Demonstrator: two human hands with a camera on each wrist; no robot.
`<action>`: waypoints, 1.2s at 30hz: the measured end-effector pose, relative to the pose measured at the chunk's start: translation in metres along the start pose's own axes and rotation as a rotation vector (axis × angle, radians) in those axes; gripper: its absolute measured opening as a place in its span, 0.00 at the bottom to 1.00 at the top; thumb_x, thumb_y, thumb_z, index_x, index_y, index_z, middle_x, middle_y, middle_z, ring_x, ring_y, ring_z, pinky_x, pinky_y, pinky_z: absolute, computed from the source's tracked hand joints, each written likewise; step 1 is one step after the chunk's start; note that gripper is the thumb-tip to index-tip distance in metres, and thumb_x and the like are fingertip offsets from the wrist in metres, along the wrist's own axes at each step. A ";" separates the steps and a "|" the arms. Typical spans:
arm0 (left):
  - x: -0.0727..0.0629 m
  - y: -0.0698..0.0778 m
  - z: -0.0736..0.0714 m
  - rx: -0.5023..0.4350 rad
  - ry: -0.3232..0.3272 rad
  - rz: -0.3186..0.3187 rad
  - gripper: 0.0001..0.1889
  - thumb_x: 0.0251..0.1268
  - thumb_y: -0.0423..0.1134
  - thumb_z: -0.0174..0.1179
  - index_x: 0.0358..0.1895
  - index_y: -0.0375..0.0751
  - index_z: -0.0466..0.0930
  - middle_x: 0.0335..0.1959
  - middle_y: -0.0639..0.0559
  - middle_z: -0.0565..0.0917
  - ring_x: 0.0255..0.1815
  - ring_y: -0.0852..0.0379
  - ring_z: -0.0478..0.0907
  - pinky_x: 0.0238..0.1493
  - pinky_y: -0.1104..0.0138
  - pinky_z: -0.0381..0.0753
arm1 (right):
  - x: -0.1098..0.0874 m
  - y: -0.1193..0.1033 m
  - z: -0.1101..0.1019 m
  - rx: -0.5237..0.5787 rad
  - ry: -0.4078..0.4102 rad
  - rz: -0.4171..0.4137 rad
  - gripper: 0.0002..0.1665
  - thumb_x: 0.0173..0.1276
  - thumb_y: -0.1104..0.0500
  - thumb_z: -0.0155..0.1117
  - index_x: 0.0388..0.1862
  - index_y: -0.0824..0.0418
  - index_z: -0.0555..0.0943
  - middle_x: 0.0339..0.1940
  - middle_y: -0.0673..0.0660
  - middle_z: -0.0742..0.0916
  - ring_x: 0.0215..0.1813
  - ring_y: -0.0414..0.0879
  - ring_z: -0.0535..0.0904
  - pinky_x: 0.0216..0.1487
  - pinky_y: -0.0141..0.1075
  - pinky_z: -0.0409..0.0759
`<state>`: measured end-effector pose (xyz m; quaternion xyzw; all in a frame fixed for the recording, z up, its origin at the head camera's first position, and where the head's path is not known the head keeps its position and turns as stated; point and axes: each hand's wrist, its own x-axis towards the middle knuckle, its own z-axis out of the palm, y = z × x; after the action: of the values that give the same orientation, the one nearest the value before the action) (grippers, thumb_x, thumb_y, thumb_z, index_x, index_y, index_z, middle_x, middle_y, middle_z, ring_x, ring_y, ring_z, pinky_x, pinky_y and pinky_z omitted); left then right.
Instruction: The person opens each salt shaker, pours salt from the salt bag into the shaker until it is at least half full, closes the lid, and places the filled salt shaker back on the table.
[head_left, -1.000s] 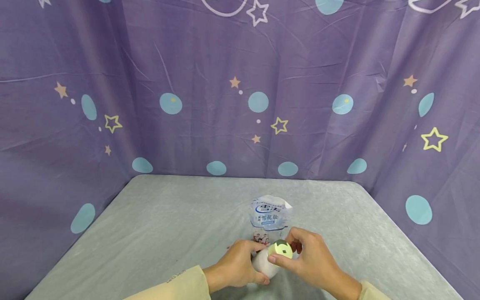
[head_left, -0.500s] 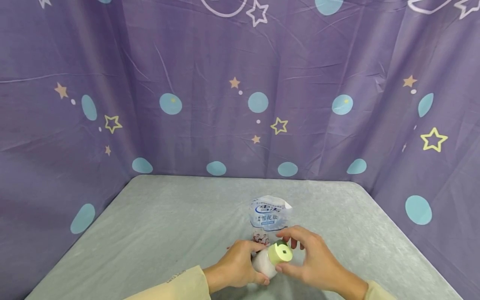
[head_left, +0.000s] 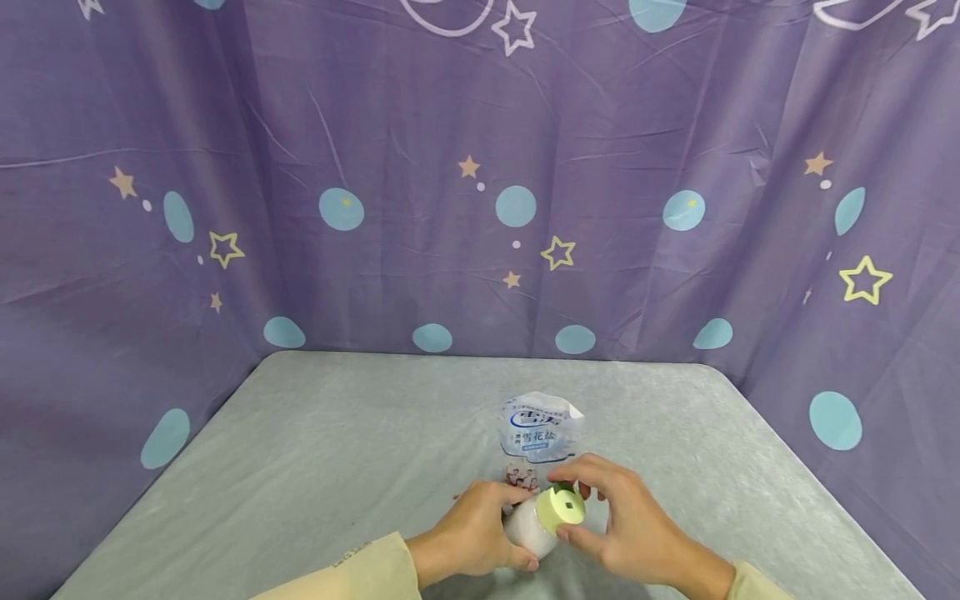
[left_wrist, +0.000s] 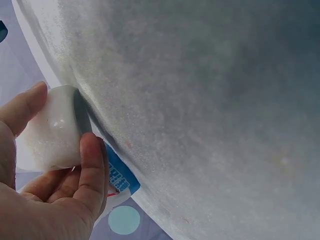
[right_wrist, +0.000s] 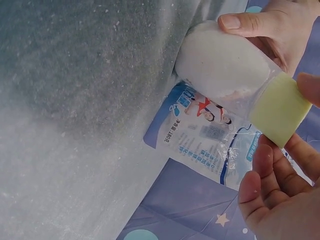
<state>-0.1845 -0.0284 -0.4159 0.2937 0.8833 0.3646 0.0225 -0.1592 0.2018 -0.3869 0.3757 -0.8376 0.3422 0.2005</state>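
Note:
A clear shaker bottle [head_left: 527, 530] full of white grains leans toward the right, its pale yellow-green cap [head_left: 561, 507] on. My left hand [head_left: 468, 532] grips the bottle's body, thumb on one side and fingers on the other, as the left wrist view of the bottle [left_wrist: 52, 130] also shows. On the cap [right_wrist: 281, 109], my right hand [head_left: 630, 525] pinches from both sides with thumb and fingers. Right behind stands a blue-and-white salt bag [head_left: 537, 435], its lower part hidden by the hands and bottle.
A grey cloth-covered table [head_left: 337, 442] lies under everything. Small white specks dot its surface in the right wrist view. Purple curtains [head_left: 420, 275] with stars and dots enclose the back and both sides.
My right thumb has moved off the cap's front face to its lower edge, and my right fingers have shifted left along its far side. Left hand, bottle and bag have stayed put.

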 end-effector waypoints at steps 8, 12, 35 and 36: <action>-0.001 0.000 0.000 -0.031 -0.021 -0.021 0.27 0.35 0.43 0.87 0.46 0.58 0.89 0.35 0.72 0.84 0.35 0.72 0.77 0.40 0.66 0.75 | 0.000 0.000 0.002 -0.026 0.021 0.043 0.29 0.50 0.57 0.85 0.51 0.45 0.83 0.42 0.36 0.84 0.35 0.34 0.75 0.35 0.31 0.74; -0.001 0.000 0.000 -0.024 -0.016 -0.022 0.27 0.35 0.43 0.87 0.46 0.58 0.89 0.34 0.72 0.84 0.34 0.72 0.77 0.40 0.66 0.74 | 0.000 0.000 0.004 -0.037 0.040 0.080 0.24 0.50 0.55 0.86 0.45 0.46 0.84 0.37 0.36 0.83 0.34 0.33 0.75 0.34 0.30 0.74; -0.001 0.001 0.001 -0.029 0.013 -0.012 0.30 0.32 0.41 0.88 0.48 0.55 0.89 0.34 0.70 0.85 0.33 0.71 0.76 0.37 0.69 0.75 | 0.001 -0.003 0.010 -0.141 0.114 0.241 0.24 0.53 0.36 0.81 0.24 0.41 0.73 0.20 0.37 0.75 0.25 0.33 0.70 0.25 0.29 0.70; -0.001 0.001 0.001 -0.028 0.016 -0.008 0.31 0.32 0.41 0.88 0.49 0.54 0.89 0.34 0.70 0.85 0.33 0.71 0.76 0.37 0.69 0.75 | 0.001 -0.004 0.010 -0.141 0.113 0.241 0.24 0.53 0.36 0.81 0.24 0.41 0.73 0.20 0.38 0.75 0.25 0.33 0.70 0.25 0.29 0.70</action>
<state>-0.1833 -0.0278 -0.4164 0.2870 0.8794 0.3793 0.0212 -0.1580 0.1925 -0.3912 0.2377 -0.8860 0.3245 0.2306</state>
